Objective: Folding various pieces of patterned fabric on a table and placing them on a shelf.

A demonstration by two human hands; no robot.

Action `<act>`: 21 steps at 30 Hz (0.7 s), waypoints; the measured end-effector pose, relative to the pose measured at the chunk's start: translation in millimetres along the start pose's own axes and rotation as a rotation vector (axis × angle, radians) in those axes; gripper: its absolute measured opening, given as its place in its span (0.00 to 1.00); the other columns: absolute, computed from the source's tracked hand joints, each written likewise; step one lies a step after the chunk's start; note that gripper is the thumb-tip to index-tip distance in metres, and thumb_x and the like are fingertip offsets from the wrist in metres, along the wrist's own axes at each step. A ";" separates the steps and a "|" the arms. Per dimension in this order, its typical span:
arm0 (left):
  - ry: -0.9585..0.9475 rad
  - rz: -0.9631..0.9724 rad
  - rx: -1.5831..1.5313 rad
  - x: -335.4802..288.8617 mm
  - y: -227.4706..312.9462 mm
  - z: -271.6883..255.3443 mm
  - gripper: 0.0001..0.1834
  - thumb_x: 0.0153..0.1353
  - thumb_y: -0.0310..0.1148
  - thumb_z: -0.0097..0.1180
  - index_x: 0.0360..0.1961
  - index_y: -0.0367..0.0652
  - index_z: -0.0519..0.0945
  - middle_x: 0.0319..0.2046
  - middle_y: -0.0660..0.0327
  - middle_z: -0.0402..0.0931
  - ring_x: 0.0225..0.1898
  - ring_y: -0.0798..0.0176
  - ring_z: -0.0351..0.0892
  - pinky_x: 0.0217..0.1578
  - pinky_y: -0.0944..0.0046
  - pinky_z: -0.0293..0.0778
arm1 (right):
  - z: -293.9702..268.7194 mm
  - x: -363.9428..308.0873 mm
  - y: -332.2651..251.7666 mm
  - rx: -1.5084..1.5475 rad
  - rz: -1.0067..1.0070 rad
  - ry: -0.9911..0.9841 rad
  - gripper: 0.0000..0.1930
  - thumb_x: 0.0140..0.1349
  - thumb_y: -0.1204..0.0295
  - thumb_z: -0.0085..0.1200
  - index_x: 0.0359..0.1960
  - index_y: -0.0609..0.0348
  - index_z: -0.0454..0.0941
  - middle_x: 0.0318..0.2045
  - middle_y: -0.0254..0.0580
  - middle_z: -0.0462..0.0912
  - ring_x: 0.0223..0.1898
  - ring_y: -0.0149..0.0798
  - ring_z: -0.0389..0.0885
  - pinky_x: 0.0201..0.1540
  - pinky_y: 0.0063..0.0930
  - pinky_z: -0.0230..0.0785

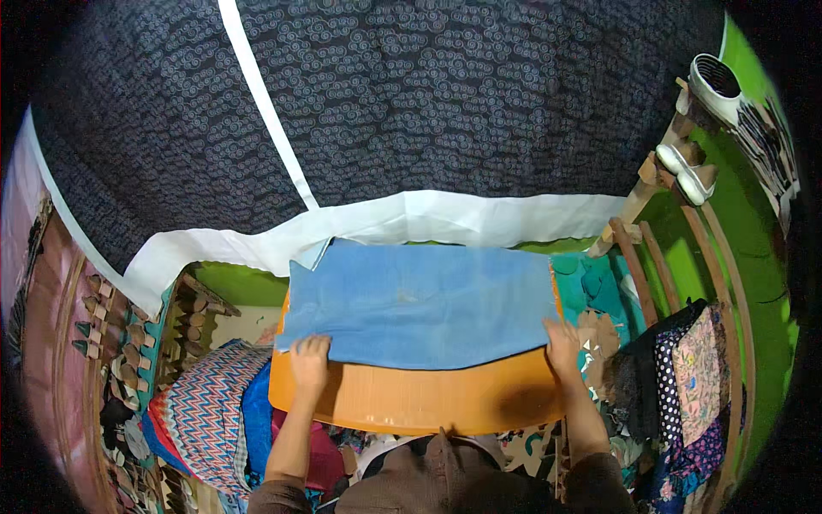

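A piece of light-blue cloth (419, 300), which looks like denim, lies spread across an orange board (411, 403) in front of me. Its far left corner is turned up and shows a paler underside. My left hand (310, 355) has its fingers closed on the cloth's near left corner. At the near right end, my right hand (562, 347) grips the cloth's edge beside the board's right side. The fingertips of both hands are partly hidden. Along the near side, the cloth's edge bows slightly towards me, with a bare strip of board below it.
Behind the board hangs a dark patterned curtain (479, 111) with a white border. A zigzag-patterned bundle (214, 407) sits at the left. Wooden racks stand on both sides; white shoes (685, 174) rest on the right one. Floral fabric (698, 377) hangs at the lower right.
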State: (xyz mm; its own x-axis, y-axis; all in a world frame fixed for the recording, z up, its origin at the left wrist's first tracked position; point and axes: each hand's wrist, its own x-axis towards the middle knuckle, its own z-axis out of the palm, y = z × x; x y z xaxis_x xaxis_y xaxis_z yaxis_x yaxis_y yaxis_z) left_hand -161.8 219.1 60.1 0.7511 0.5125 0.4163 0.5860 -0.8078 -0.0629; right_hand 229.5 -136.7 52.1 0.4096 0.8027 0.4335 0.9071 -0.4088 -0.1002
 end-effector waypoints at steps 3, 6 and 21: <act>0.328 -0.162 -0.047 39.9 -5.0 -28.7 0.16 0.45 0.23 0.49 0.38 0.44 0.76 0.36 0.58 0.76 0.41 0.56 0.73 0.45 0.56 0.65 | -27.6 50.2 -3.8 -0.078 0.108 0.321 0.26 0.38 0.87 0.45 0.45 0.60 0.72 0.41 0.45 0.77 0.46 0.45 0.73 0.57 0.45 0.58; 0.557 -0.163 -0.154 78.2 0.7 -81.7 0.15 0.43 0.23 0.51 0.37 0.41 0.76 0.33 0.55 0.76 0.36 0.51 0.74 0.39 0.57 0.68 | -62.4 87.1 3.6 -0.051 0.153 0.435 0.27 0.37 0.89 0.46 0.45 0.60 0.73 0.42 0.44 0.77 0.48 0.44 0.73 0.57 0.45 0.57; 0.132 0.102 0.011 -107.2 5.6 -99.5 0.07 0.46 0.26 0.49 0.29 0.46 0.75 0.23 0.60 0.72 0.29 0.57 0.73 0.31 0.58 0.68 | -84.1 -86.5 -11.0 -0.026 -0.173 0.116 0.20 0.44 0.85 0.47 0.41 0.57 0.76 0.40 0.41 0.79 0.48 0.44 0.74 0.56 0.48 0.57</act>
State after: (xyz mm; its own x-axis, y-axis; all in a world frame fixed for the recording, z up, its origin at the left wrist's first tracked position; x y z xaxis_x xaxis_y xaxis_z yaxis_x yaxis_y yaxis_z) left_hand -269.4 130.7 105.4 0.7607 0.3851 0.5226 0.5130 -0.8499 -0.1205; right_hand 175.9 -238.2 91.1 0.2329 0.8070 0.5427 0.9595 -0.2815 0.0068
